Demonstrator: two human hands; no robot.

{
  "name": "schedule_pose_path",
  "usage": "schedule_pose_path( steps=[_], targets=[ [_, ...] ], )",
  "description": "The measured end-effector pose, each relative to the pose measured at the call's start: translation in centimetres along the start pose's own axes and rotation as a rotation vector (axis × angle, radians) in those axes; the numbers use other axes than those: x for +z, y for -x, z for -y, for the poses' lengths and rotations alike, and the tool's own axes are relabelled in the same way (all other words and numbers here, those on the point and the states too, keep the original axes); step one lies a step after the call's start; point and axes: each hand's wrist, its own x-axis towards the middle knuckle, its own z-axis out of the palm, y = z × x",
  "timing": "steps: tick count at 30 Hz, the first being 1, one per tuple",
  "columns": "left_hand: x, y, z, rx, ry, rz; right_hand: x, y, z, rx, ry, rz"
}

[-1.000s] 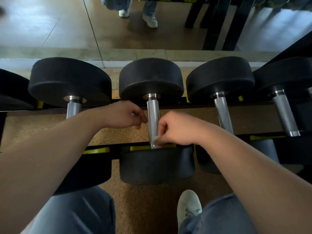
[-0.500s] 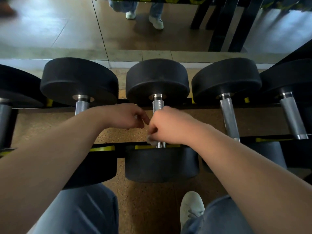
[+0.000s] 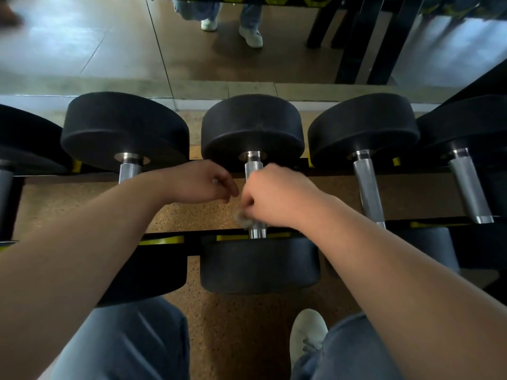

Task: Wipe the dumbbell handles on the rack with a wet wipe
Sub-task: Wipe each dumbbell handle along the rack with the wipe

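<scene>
Several black dumbbells with silver knurled handles lie across a black rack (image 3: pixel 164 239) with yellow pads. My right hand (image 3: pixel 277 196) is wrapped round the handle (image 3: pixel 253 167) of the middle dumbbell (image 3: pixel 252 127), with a crumpled whitish wet wipe (image 3: pixel 242 216) sticking out under its fingers on the left. My left hand (image 3: pixel 200 182) hovers just left of that handle with its fingers curled in; I see nothing in it. The middle stretch of the handle is hidden by my right hand.
Neighbouring dumbbell handles (image 3: pixel 367 187) (image 3: pixel 129 171) sit close on both sides. A mirror (image 3: pixel 247 39) behind the rack reflects legs and white shoes. My knees in jeans and a white shoe (image 3: pixel 307 333) are on the speckled cork floor (image 3: pixel 233 325) below the rack.
My right hand has slid with the wipe up the middle handle toward the far weight. My left hand stays beside the handle, barely moved.
</scene>
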Motion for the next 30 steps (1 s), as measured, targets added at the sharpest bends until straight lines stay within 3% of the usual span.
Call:
schedule_pose_path(
  steps=[3,5,9,16,19,24,27,30],
  targets=[
    [0.1,0.0,-0.7,0.036,0.102,-0.102,0.0,-0.3,-1.5,0.074,-0.123,-0.285],
    [0.2,0.0,-1.2,0.061,0.182,-0.166,0.6,-0.3,-2.2,0.119,-0.299,-0.366],
    [0.8,-0.1,-1.9,0.076,0.288,-0.24,1.1,0.0,-2.6,0.167,-0.536,-0.375],
    [1.0,0.6,-1.8,-0.035,0.417,-0.274,1.1,0.0,-2.6,0.144,-0.826,-0.243],
    [1.2,0.8,-2.0,-0.068,0.382,-0.297,1.1,-0.2,-2.5,0.131,-0.728,-0.299],
    [2.3,-0.1,-2.6,-0.148,0.227,-0.48,1.8,-0.1,-2.6,0.168,-0.603,-0.389],
    [3.2,-0.7,-3.1,-0.199,0.314,-0.527,1.5,0.0,-3.3,0.219,-0.612,-0.401],
    [3.5,-0.4,-3.1,-0.261,0.339,-0.378,1.3,-0.1,-3.7,0.261,-0.636,-0.361]
  ],
)
